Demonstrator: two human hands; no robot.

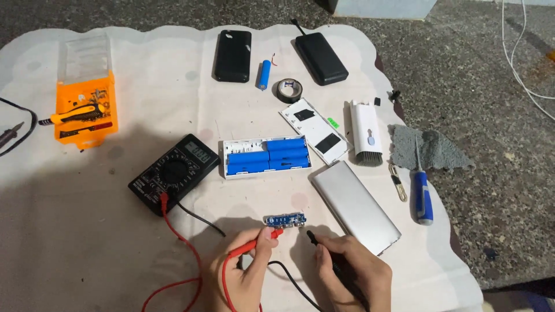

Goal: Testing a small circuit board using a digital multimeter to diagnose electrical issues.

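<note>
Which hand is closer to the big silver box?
Right. The right hand lies just below the silver box; the left hand is farther off, beyond the little blue board.

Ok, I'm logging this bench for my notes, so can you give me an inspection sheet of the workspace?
Surface: white scalloped cloth laid over speckled stone floor.
Job's things: small blue circuit board; black multimeter.
Clutter: white tray of blue cells, silver casing, loose blue cell, tape roll, two black power banks, orange tool case, blue screwdriver, grey rag.
Hands: left hand holds red probe at the board; right hand holds black probe near it.
Cables: red lead and black lead run from the meter.
Surroundings: white cable on the floor.
</note>
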